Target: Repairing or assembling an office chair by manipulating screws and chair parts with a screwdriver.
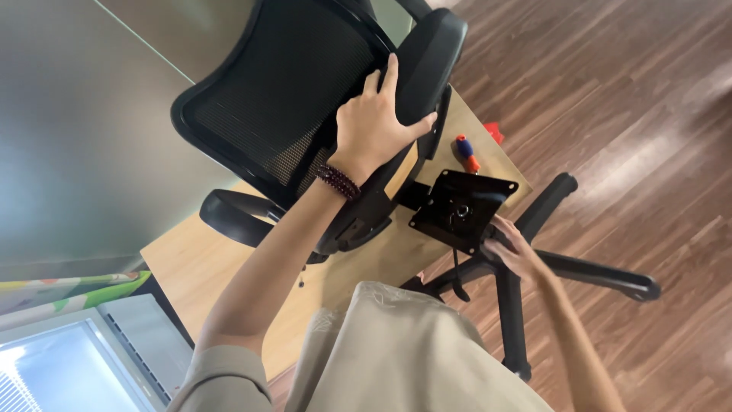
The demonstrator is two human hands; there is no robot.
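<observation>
The office chair's upper part [305, 114], a black mesh backrest joined to a padded seat [423, 61], lies on its side on a light wooden tabletop [198, 259] in the upper middle of the frame. Its long axis runs from the lower left to the upper right, and the underside of the seat faces the lower right. There the black square mounting plate [463, 210] points toward the star-shaped wheel base [579, 267], which stands on the dark wooden floor [648, 114] just beside the table edge.

The left hand [374, 126], with a dark bead bracelet [337, 181] at the wrist, lies spread open over the edge of the seat, fingers pointing up the frame, and it presses or steadies it. The right hand [515, 252] is lower right, at the near corner of the plate; its fingers curl around the plate edge, touching it. This hand is the nearer one to the plate and to the base.

An orange and blue screwdriver [467, 152] lies on the tabletop just above the plate, with a small red thing [494, 133] near it.
</observation>
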